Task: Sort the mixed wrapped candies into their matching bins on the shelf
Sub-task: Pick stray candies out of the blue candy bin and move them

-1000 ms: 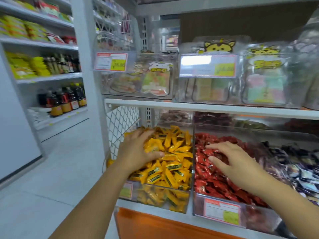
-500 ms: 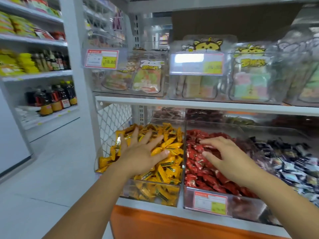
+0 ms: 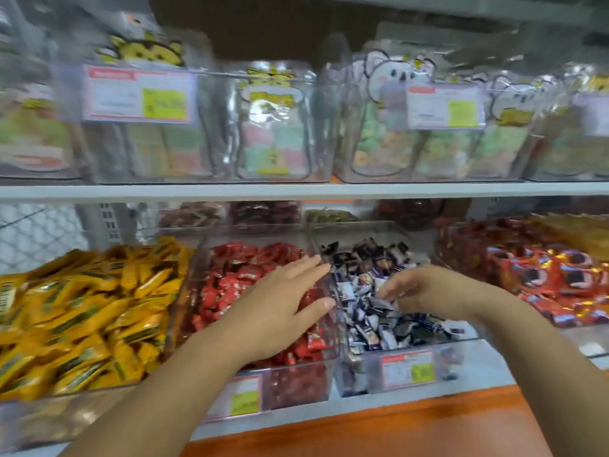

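Three clear bins stand side by side on the lower shelf: yellow wrapped candies at the left, red wrapped candies in the middle, dark purple-and-white wrapped candies to the right. My left hand lies flat over the red candies, fingers straight, tips at the clear wall between the red and dark bins. My right hand hovers over the dark candies with fingers drooping loosely toward them; I see nothing held in it. The picture is blurred.
Further right is a bin of red-orange packets. Above the white shelf edge, clear bins hold bagged sweets with price tags. Smaller tubs stand behind the front bins. An orange panel runs below the shelf.
The view has swung right and closer. My left hand moved from the yellow candies to the red bin. My right hand moved from the red candies to the dark bin.
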Available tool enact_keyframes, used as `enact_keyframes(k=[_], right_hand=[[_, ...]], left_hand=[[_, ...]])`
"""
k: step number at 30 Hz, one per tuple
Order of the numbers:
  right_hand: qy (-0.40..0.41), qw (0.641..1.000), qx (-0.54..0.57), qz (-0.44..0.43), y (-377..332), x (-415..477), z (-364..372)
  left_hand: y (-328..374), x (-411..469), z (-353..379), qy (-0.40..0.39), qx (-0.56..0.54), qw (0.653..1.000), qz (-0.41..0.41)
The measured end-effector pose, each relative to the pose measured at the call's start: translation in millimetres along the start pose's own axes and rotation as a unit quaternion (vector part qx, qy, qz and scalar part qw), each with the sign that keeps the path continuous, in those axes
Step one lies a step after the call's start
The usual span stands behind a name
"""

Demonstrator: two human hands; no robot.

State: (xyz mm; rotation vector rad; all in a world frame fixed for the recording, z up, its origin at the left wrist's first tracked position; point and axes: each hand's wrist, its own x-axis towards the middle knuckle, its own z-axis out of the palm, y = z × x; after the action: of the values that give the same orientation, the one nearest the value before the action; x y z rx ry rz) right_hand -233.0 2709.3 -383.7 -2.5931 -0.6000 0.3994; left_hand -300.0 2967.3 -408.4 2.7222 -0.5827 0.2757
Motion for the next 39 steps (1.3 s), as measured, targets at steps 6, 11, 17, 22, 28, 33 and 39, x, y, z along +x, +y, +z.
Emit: enact_keyframes(k=[6, 11, 17, 22, 28, 33, 39], right_hand=[[-0.164, 0.985, -0.041, 0.032, -2.0, 13.3, 15.7], [-0.202, 0.949, -0.233, 0.061, -12.2, 49.6, 51.8], [-0.100, 0.952, -0.289, 0.013, -10.5, 66.1, 65.8], [0.005, 0.999, 0.012, 0.046, 8.6, 61.5, 41.1], [0.160, 0.974, 0.151, 0.053, 9.5, 65.1, 10.4], [0.093, 0.994, -0.049, 0.020, 4.2, 46.0, -28.7], [-0.182, 0.951, -0.187, 0.167, 0.0, 24.2, -20.1]], left_hand=[[-0.7, 27.6, 17.1, -0.025, -0.009, 0.999, 0.040], [-11.5, 25.1, 22.9, 0.005, -0.005, 0.998, 0.066], [-11.1, 24.5, 27.7, 0.014, -0.038, 0.998, 0.056], [-11.2, 22.3, 29.1, 0.019, -0.044, 0.997, 0.057], [-14.2, 24.0, 30.7, 0.028, -0.065, 0.996, 0.054], [-11.8, 21.0, 27.9, 0.024, -0.053, 0.997, 0.050], [-11.4, 20.8, 28.4, 0.026, -0.048, 0.998, 0.045]])
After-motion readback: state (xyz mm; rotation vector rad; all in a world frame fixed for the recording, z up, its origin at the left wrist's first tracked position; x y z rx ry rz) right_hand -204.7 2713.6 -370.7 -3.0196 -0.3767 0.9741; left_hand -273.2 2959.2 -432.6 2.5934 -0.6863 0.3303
